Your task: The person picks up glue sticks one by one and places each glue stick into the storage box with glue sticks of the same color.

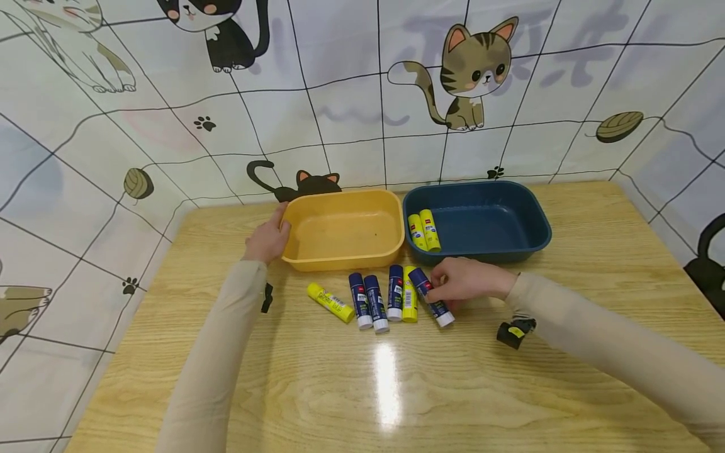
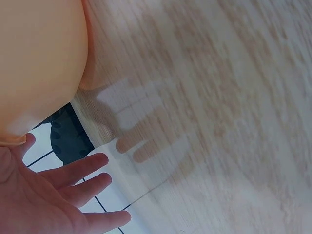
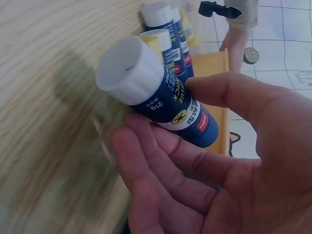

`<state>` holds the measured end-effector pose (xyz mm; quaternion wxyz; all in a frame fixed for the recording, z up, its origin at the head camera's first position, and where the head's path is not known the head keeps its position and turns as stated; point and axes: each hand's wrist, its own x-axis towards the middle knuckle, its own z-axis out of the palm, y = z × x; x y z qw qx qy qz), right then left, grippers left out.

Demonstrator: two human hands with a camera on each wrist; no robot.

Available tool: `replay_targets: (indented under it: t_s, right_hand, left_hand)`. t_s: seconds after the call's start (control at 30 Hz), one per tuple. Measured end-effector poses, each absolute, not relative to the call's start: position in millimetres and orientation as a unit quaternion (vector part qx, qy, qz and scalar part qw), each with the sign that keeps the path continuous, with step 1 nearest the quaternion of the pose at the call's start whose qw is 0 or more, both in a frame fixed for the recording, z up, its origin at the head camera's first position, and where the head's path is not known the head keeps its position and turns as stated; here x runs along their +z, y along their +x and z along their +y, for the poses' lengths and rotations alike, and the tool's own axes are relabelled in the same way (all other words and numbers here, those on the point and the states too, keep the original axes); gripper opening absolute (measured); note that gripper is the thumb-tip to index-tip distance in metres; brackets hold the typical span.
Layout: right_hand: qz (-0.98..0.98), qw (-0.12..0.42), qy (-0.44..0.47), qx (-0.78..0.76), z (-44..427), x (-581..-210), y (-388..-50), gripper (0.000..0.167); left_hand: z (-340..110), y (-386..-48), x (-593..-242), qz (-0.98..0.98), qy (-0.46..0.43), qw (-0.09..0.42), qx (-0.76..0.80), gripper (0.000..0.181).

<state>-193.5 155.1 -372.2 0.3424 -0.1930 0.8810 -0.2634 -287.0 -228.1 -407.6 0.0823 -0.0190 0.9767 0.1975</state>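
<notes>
My left hand [image 1: 267, 238] is at the left end of the yellow basin [image 1: 342, 263], gripping its rim. In the left wrist view the other fingers [image 2: 80, 170] spread loosely beside the basin's outer wall. With thumb and fingers, my right hand [image 1: 467, 279] pinches a navy glue stick [image 1: 432, 297] with a white cap. The right wrist view shows this glue stick [image 3: 158, 95] tilted over the table. Left of it lie a yellow glue stick [image 1: 410, 294] and several navy glue sticks [image 1: 394, 292]. Another yellow glue stick [image 1: 330, 302] lies slanted farther left.
A dark blue basin [image 1: 481, 257] stands right of the yellow one, with two yellow glue sticks [image 1: 423, 230] inside at its left end. Behind the wooden table [image 1: 453, 390] rises a white cloth [image 1: 340, 113] with cat drawings and a grid.
</notes>
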Motion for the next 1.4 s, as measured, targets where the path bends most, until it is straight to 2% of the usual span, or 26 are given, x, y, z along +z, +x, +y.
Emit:
replay_targets:
  t_s: [0.57,0.9,1.17,1.4]
  right_hand:
    - [0.878,0.319,-0.241,-0.264,136.0,-349.8,-206.5,0.022]
    - [0.891,0.317,-0.189,-0.263,120.9,-337.7,-225.0,0.024]
    - [0.895,0.301,-0.189,-0.269,114.2,-334.9,-242.0,0.023]
    - [0.894,0.298,-0.172,-0.288,105.5,-329.1,-259.6,0.031]
  left_hand:
    - [-228.4,-287.8,-409.5,0.977,-0.018,0.086,0.196,0.055]
    - [-228.9,-287.3,-409.4,0.977,-0.016,0.087,0.195,0.056]
    - [-229.4,-287.5,-410.0,0.976,-0.019,0.092,0.197,0.056]
    - [-230.1,-289.3,-410.6,0.976,-0.018,0.092,0.197,0.056]
